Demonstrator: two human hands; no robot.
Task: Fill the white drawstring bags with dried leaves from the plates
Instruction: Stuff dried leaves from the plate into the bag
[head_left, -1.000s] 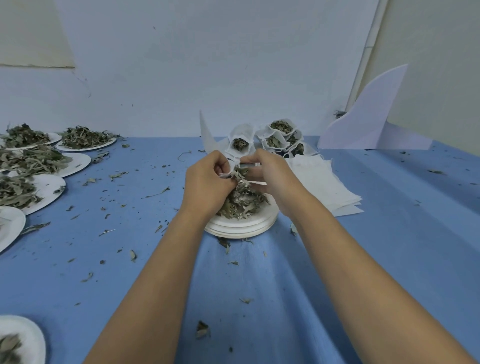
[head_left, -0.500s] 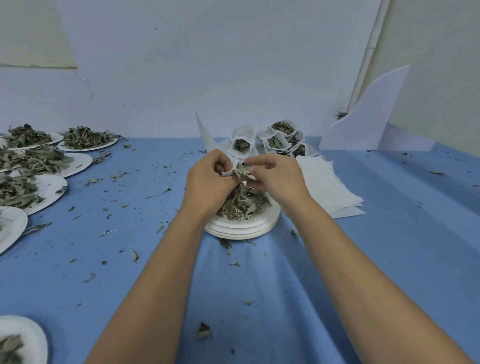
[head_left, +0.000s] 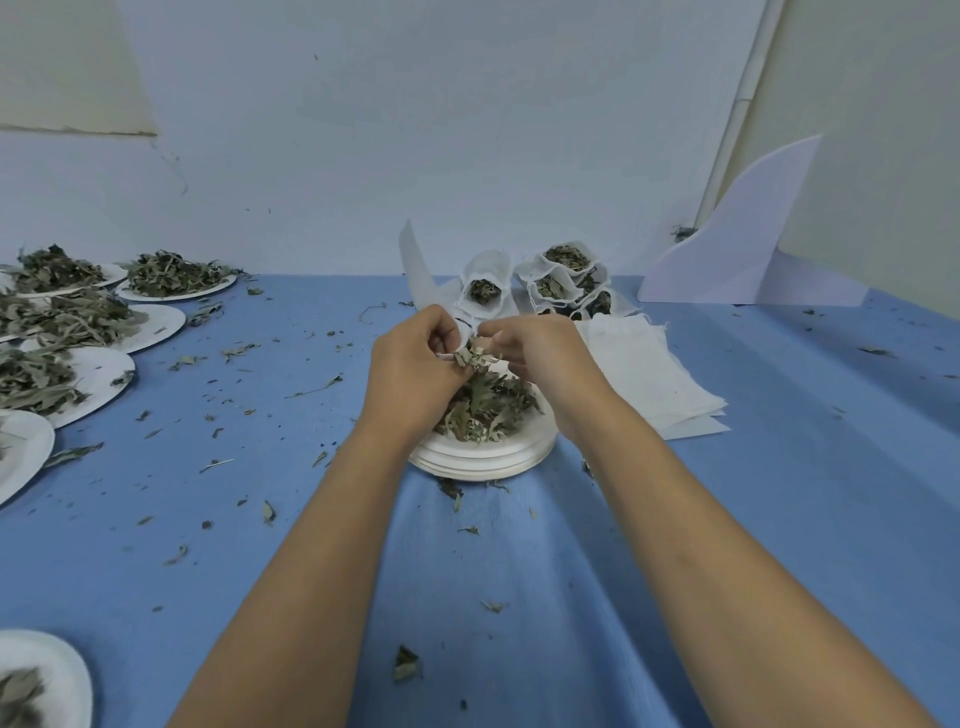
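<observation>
My left hand (head_left: 415, 371) grips the rim of a small white drawstring bag (head_left: 448, 356), which is mostly hidden inside the fist. My right hand (head_left: 545, 358) pinches a tuft of dried leaves (head_left: 475, 358) right at the bag's mouth. Both hands hover over a stack of white plates (head_left: 483, 457) heaped with dried leaves (head_left: 488, 405). Behind them stand several filled white bags (head_left: 558, 283), open at the top. A pile of flat empty bags (head_left: 644, 374) lies to the right of my right hand.
Several white plates of dried leaves (head_left: 67, 332) line the left side of the blue tablecloth (head_left: 260, 519), and one more plate (head_left: 47, 680) sits at the bottom left. Leaf crumbs are scattered over the cloth. A curved white board (head_left: 737, 244) leans against the wall at the back right.
My right hand lifted from the heap with a pinch of leaves and brought it up to the bag's mouth. My left hand stayed in place on the bag.
</observation>
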